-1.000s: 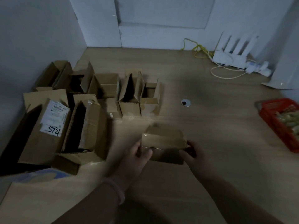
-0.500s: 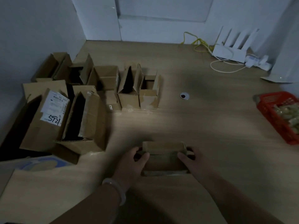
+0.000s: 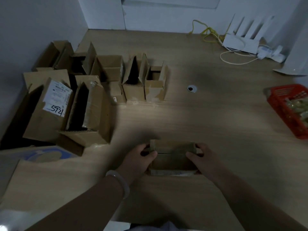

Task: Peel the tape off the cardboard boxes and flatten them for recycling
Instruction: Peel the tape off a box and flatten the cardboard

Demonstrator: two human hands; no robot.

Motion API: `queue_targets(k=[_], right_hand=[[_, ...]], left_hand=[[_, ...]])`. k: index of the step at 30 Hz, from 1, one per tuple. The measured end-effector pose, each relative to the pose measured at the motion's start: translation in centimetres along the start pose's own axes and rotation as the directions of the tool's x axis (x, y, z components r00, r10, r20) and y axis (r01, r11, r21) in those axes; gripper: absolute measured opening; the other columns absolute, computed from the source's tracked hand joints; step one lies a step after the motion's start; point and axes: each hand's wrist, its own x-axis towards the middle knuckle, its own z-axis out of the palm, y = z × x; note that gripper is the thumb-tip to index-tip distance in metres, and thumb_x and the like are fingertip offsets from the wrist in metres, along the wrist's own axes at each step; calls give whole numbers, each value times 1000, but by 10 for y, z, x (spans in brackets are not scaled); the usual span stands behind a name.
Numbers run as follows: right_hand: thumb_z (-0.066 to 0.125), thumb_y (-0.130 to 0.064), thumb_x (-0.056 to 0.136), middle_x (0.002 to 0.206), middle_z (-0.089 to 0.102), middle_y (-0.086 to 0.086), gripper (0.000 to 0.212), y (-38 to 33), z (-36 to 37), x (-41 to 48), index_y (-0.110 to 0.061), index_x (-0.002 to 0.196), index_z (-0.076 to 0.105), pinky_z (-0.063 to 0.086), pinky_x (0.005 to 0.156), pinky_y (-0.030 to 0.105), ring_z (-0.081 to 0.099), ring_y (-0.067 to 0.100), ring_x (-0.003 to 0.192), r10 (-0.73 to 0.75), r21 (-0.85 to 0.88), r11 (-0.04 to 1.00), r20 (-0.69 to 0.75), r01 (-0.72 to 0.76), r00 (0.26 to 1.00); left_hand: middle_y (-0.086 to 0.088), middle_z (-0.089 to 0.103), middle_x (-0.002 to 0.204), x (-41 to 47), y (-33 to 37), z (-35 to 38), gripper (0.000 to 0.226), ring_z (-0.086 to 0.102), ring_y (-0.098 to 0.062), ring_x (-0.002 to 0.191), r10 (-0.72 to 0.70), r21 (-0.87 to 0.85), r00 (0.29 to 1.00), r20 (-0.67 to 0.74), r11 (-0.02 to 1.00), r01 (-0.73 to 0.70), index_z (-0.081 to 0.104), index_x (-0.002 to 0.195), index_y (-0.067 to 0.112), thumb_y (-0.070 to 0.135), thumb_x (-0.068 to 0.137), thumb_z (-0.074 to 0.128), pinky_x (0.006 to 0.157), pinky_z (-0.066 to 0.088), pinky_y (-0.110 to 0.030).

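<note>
Now | left grip (image 3: 137,158), right grip (image 3: 200,158) hold small box (image 3: 172,161) | label (image 3: 57,98): 5921

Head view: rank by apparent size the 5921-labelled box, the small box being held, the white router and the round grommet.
1. 5921-labelled box: clearly largest.
2 and 3. The small held box and white router: similar on screen; the router sits farther away, so no ranking.
4. The round grommet: smallest.

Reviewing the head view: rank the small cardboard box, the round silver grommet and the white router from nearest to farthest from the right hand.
1. The small cardboard box: gripped by the right hand at its right end.
2. The round silver grommet: set in the wooden surface, ahead of the hand.
3. The white router: far right, by the back wall.
</note>
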Motion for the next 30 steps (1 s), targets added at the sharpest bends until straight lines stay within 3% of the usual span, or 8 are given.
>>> queue_targets(k=[3,8,13,17,19,25,27,30], right_hand=[[69,-32,85,95,65,5,32,1,-2,-1,-34,111,49,60,66,47,66,26,85,5,-9,1000,4,-5,1000],[65,-40,87,103,68,0,36,-1,4,3,-33,121,53,59,72,49,67,25,91,-60,-33,998,-20,59,998],[59,-48,88,111,67,1,43,-4,9,13,-30,127,54,55,83,48,64,24,99,-92,-69,994,-49,89,995],[61,-34,91,116,66,8,43,-15,11,23,-21,131,52,51,90,45,62,28,104,-110,-102,990,-98,100,989],[60,-33,92,119,64,9,44,-18,12,23,-20,132,51,50,91,45,60,29,107,-96,-134,987,-79,85,992],[67,-27,88,116,63,11,49,-5,13,15,-20,132,47,54,85,51,62,29,103,-4,-99,995,2,4,1000],[70,-25,86,119,62,12,58,-3,12,13,-22,137,43,53,89,44,61,29,105,-14,-173,985,21,17,1000],[66,-21,85,142,46,6,70,-5,13,9,-29,146,32,38,107,33,46,24,127,-224,-437,876,4,203,975]], left_hand=[[14,59,99,-2,-2,2,36,54,5,81,-27,-5,999,36,1000,27,58,122,23,35,88,64,56,39,0],[5,66,107,1,-1,3,31,61,-14,104,-21,-39,998,67,999,24,62,119,20,38,95,53,88,47,-27],[2,63,111,12,3,6,41,56,-11,95,-63,18,998,25,998,63,57,126,19,45,97,45,80,38,-21],[-1,57,131,24,9,7,45,51,-21,121,-51,87,999,2,995,50,50,135,17,41,98,46,95,34,-23],[-2,59,127,30,8,5,41,54,-22,117,-61,105,998,34,993,57,54,131,18,41,97,48,99,40,-30],[-7,65,112,17,-9,9,33,61,-27,104,-53,59,992,113,997,47,60,122,18,36,94,55,88,52,-49],[-5,66,110,13,-13,10,32,62,-25,102,-41,110,995,93,993,31,62,119,18,36,93,57,88,52,-46],[0,65,111,11,-16,10,37,59,-19,103,-28,194,998,54,981,17,60,122,18,38,91,60,89,47,-29]])
